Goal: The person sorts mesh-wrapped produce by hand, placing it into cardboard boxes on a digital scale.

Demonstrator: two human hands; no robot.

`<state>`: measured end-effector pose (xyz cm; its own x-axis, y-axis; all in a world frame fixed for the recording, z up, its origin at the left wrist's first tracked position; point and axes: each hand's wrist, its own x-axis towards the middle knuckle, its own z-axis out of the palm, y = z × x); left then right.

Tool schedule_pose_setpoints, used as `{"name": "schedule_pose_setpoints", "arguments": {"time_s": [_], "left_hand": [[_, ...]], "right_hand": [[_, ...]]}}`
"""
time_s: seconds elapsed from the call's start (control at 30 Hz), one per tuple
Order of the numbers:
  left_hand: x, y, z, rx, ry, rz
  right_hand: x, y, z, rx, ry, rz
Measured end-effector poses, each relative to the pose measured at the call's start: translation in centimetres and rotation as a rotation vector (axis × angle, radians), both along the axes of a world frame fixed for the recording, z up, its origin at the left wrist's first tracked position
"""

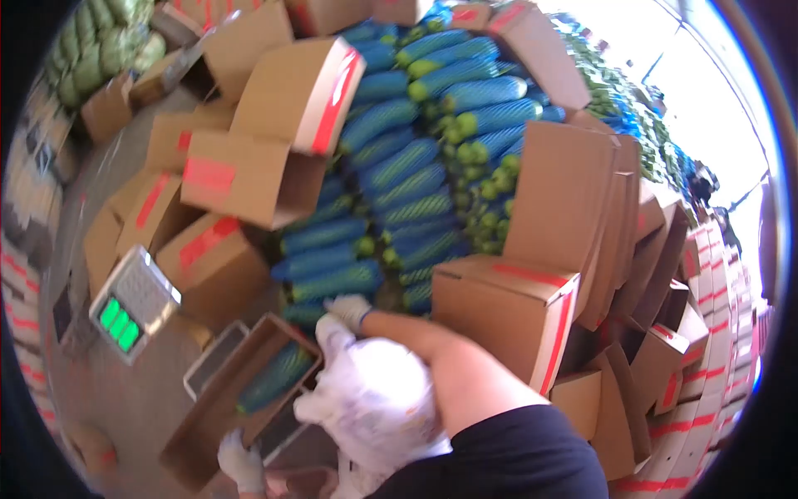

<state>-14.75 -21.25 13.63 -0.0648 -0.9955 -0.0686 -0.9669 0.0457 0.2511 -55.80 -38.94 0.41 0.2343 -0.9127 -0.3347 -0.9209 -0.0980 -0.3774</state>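
The right hand (347, 309), in a white glove, reaches to the 12 o'clock side into the heap of cucumbers (399, 179) — long green ones, each in a blue foam net — though whether it is closed on one I cannot tell. The left hand (241, 459), also gloved, rests on the rim of the open carton (218, 412) at 7 o'clock, its fingers curled over the edge. That carton holds one netted cucumber (277, 376) — a scale (131, 303) with one green display stands at 9 o'clock.
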Motion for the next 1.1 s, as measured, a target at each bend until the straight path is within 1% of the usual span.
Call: {"name": "schedule_pose_setpoints", "arguments": {"time_s": [0.03,0.07,0.17,0.2,0.27,0.33,0.37,0.4,0.47,0.53,0.57,0.6,0.67,0.73,0.8,0.87,0.93,0.97,1.0,1.07,1.1], "left_hand": [[0.1,0.1,-0.2,-0.007,-0.047,-0.016],[-0.2,-0.1,0.6,0.050,-0.024,-0.002],[0.1,0.1,0.3,0.013,-0.020,-0.023],[-0.2,-0.1,0.5,0.019,-0.027,-0.002],[-0.2,0.0,0.4,0.046,-0.032,0.047],[0.3,-0.3,-0.2,0.006,-0.049,0.001],[0.2,-0.3,-0.2,0.020,-0.050,0.013],[0.2,-0.5,0.2,0.019,-0.034,0.006],[0.1,-0.6,0.3,0.035,-0.023,0.006],[0.1,-0.5,0.2,0.042,-0.026,0.007],[0.1,-0.4,0.2,0.052,-0.030,0.020],[0.2,-0.3,0.3,0.048,-0.033,0.004],[0.1,-0.6,0.6,0.047,-0.041,0.003],[0.1,-0.7,0.9,0.088,-0.058,-0.009],[0.1,-0.8,0.8,0.112,-0.064,0.015],[0.2,-0.5,1.0,0.130,-0.072,0.043],[0.2,-0.8,1.5,0.195,-0.033,0.004],[0.2,-1.2,2.3,0.320,0.007,0.010],[0.4,-1.3,2.9,0.320,0.007,0.027],[0.7,-1.5,4.1,0.214,0.107,-0.027],[0.6,-1.8,4.9,0.207,0.111,-0.011]], "right_hand": [[-1.2,0.3,1.9,0.031,-0.006,0.083],[-2.6,0.7,3.2,0.048,-0.023,0.123],[-7.8,1.0,1.6,0.092,-0.019,0.169],[-9.8,1.3,0.5,0.167,-0.046,0.143],[-10.7,2.0,3.0,0.202,0.176,0.078],[-10.3,2.9,5.2,0.113,0.342,0.139],[-9.1,2.7,6.3,0.203,0.406,0.069],[-8.1,2.0,7.4,0.212,0.402,0.079],[-6.9,-0.1,8.6,0.125,0.256,0.114],[-5.7,-2.3,9.5,-0.239,0.282,0.194],[-5.6,-3.5,8.9,-0.298,0.347,0.208],[-5.5,-4.5,7.8,-0.294,0.338,0.222],[-5.1,-6.2,5.8,0.045,0.490,0.184],[-4.5,-6.8,5.0,0.089,0.495,0.232],[-4.1,-6.7,4.7,0.095,0.525,0.183],[-4.1,-6.9,5.5,0.131,0.498,0.222],[-3.9,-6.7,7.4,0.106,0.454,0.254],[-4.2,-7.2,8.6,0.262,0.324,0.215],[-4.9,-7.7,9.9,0.419,0.195,0.172],[-7.1,-6.8,12.8,0.659,-0.208,0.040],[-6.9,-6.0,15.9,0.690,-0.250,-0.005]]}}
